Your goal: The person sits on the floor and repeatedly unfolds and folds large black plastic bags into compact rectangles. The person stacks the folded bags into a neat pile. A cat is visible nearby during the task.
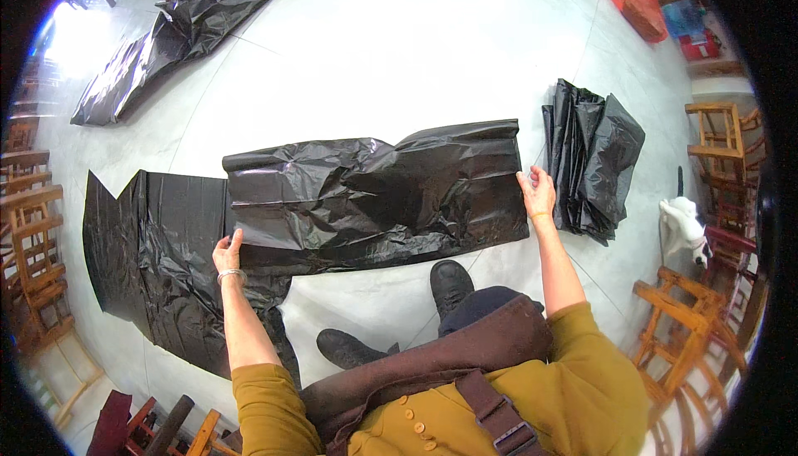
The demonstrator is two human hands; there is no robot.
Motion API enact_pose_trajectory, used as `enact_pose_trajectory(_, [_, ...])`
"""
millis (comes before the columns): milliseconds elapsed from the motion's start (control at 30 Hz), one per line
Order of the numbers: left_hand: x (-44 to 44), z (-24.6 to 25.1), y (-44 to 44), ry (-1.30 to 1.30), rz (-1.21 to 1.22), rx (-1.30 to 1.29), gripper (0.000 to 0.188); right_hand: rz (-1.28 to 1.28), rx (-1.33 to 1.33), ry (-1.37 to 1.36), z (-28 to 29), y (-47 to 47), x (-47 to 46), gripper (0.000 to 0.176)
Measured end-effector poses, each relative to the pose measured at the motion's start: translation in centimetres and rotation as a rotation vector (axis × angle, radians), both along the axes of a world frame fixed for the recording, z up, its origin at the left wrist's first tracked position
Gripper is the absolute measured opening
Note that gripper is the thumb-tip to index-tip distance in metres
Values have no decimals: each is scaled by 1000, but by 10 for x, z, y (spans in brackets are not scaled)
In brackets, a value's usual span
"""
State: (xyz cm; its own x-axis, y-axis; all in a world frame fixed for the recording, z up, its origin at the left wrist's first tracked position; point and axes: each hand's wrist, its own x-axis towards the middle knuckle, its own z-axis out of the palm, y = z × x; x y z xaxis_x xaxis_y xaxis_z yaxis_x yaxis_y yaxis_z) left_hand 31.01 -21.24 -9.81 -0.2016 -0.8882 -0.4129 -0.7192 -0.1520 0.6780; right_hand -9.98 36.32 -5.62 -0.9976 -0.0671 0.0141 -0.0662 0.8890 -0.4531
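A folded black plastic sheet (374, 200) stretches crosswise in front of my shoes, wrinkled and glossy. My left hand (229, 251) pinches its left edge near the lower corner. At its right edge, my right hand (538, 192) grips the plastic between thumb and fingers. Beneath and left of this piece, another black plastic sheet (181, 256) is spread on the floor, partly hidden by my left forearm. Close to my right hand lies a folded stack of black plastic (589, 163).
More black plastic (181, 44) lies at the upper left. A black-and-white cat (682, 222) is on the right, near wooden chairs (679, 319). A red plastic bag (634, 4) rests at the upper right. Wooden furniture (37, 250) lines the left side. My black shoes (450, 284) stand on the pale floor (399, 51).
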Motion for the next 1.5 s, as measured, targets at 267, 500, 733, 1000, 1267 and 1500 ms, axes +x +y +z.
enact_pose_trajectory(267, [-21,10,1,8,48,31,61,-119,121,-248,-18,-16,-5,60])
enact_pose_trajectory(500, [4,-13,-7,53,47,9,57,-159,137,-317,-28,-29,-8,39])
enact_pose_trajectory(733, [11,-20,19,-236,94,-296,39,-182,261,-107,-49,-16,-1,27])
enact_pose_trajectory(1000, [-40,42,56,-593,-26,-760,57,139,272,198,-11,-51,5,37])
enact_pose_trajectory(1267, [-203,55,109,-131,-904,-864,59,873,127,352,31,-203,38,68])
enact_pose_trajectory(1500, [-231,49,85,-630,-1094,-520,69,862,305,76,-23,-181,24,89])
